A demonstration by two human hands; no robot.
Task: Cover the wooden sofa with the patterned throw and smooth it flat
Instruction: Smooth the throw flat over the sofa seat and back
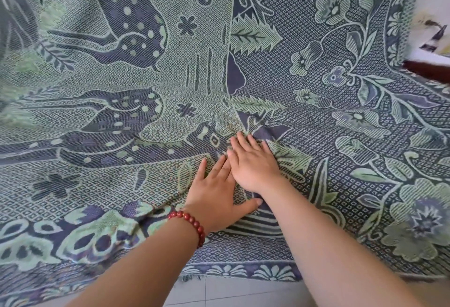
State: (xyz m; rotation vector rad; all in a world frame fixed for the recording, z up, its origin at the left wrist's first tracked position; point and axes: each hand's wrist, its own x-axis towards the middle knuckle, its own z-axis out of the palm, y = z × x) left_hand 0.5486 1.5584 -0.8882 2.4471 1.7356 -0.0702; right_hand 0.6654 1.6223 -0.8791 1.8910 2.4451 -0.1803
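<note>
one patterned throw [170,75], green and purple with deer and flowers, lies draped over the sofa's seat and back, hiding the wood. two hands rest flat on the seat part, fingers spread, gripping nothing: the left hand [216,194] with one red bead bracelet [188,221], the right hand [253,165] overlapping its fingers. creases gather just above them. tiled floor [231,292] shows below.
</note>
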